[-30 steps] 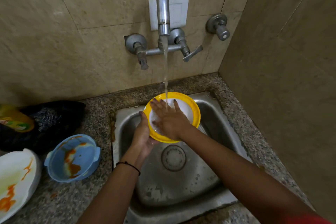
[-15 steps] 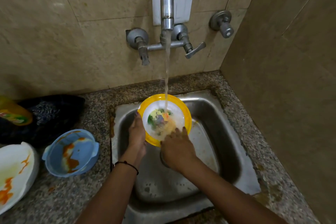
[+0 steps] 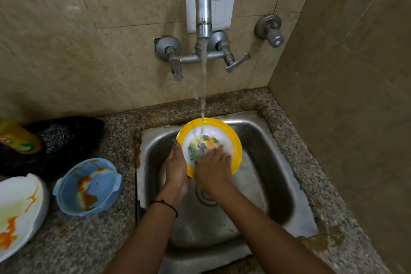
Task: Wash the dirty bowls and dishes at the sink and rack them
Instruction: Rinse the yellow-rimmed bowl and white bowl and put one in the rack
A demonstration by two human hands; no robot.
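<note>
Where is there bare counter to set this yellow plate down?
Free: the counter strip between sink and right wall, and the strip behind the sink under the tap. Crowded: left of the sink, where blue bowl, white plate, bottle and dark cloth sit close together.

Single head cam; wide-angle; faces forward and steeply down into the sink (image 3: pixel 266 158).
Viewpoint sits above the front edge of the counter (image 3: pixel 89 247), close in; both forearms (image 3: pixel 155 229) enter from the bottom edge and meet near frame centre, where the left hand (image 3: pixel 175 162) and right hand (image 3: pixel 213 167) are on the plate (image 3: pixel 237 145); tap (image 3: pixel 203 2) and back wall (image 3: pixel 66 62) fill the top half; side wall (image 3: pixel 355 95) runs down the right; left edge crops a white dish (image 3: pixel 17 211); vertical tile joints (image 3: pixel 87 4) lean outward toward the top corners.
</note>
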